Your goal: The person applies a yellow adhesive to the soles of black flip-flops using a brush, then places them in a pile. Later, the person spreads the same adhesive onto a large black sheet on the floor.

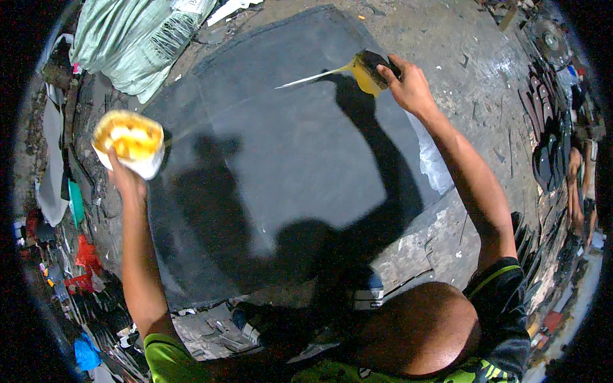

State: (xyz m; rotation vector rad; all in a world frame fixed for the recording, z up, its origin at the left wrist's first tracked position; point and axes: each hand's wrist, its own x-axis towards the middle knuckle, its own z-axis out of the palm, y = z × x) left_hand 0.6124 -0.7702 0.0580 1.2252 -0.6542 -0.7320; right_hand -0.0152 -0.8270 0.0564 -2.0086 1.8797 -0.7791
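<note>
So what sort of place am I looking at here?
Probably a rough floor-level workshop, maybe shoemaking: a big dark sheet spread on bare concrete, stacked dark soles, and scraps around.

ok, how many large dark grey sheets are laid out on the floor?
1: a large dark grey rubber-like sheet flat on the concrete floor, in front of the person. The right hand holds a yellow-coated brush over its far edge. More may lie hidden beneath.

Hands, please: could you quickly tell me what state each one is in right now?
Left hand: closed, holding up a white container of yellow paste.
Right hand: closed on a yellow-coated spreader over the dark sheet.
</note>
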